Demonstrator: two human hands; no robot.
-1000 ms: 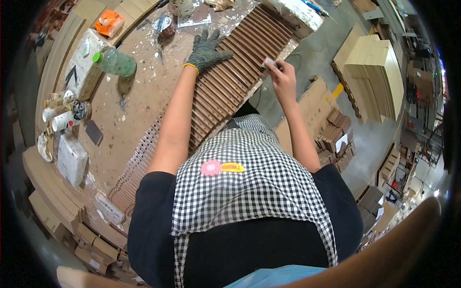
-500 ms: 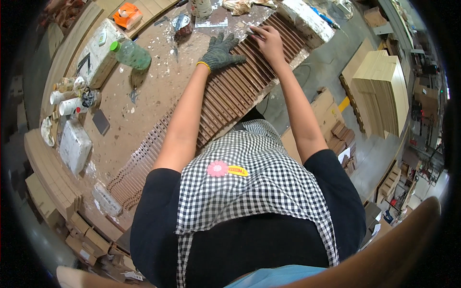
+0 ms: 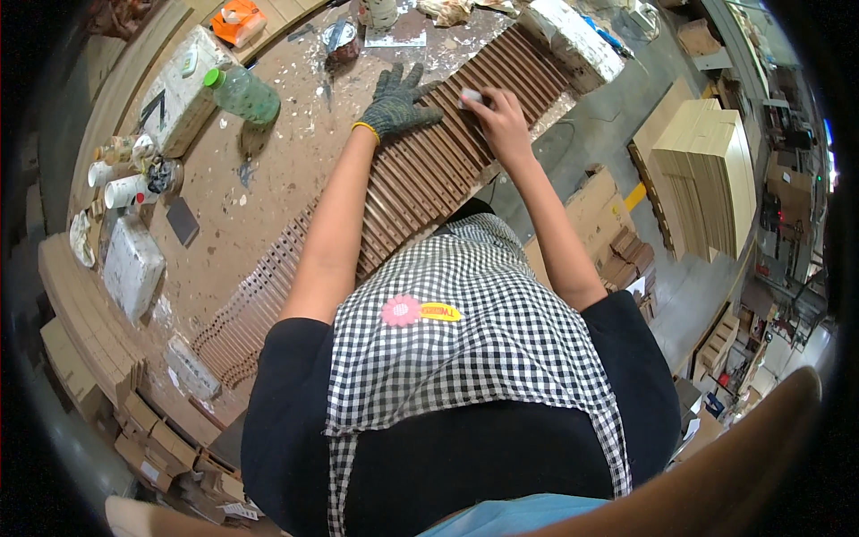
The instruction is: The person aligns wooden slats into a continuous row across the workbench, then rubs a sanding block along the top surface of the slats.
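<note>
A long row of narrow brown wooden strips [image 3: 428, 172], packed side by side, runs slantwise across the worktable from near left to far right. Small dark holes or dots show along many of them. My left hand [image 3: 395, 106], in a grey glove with a yellow cuff, lies with fingers spread over the far edge of the row. Bare, my right hand [image 3: 506, 127] pinches a small whitish block [image 3: 471, 97] between thumb and fingers. That block is at the strips' upper surface; its exact kind is too small to tell.
A paint-spattered white block [image 3: 573, 43] stands at the row's far right end, another block [image 3: 194, 369] at its near left end. On the brown worktable [image 3: 295, 134] are a green-capped bottle [image 3: 243, 97], a tin [image 3: 341, 41] and several cups. Stacked boards [image 3: 702, 170] stand right.
My right hand has come nearer along the strips with the whitish block, which now shows more plainly. My gloved left hand has shifted slightly left, fingers still spread.
</note>
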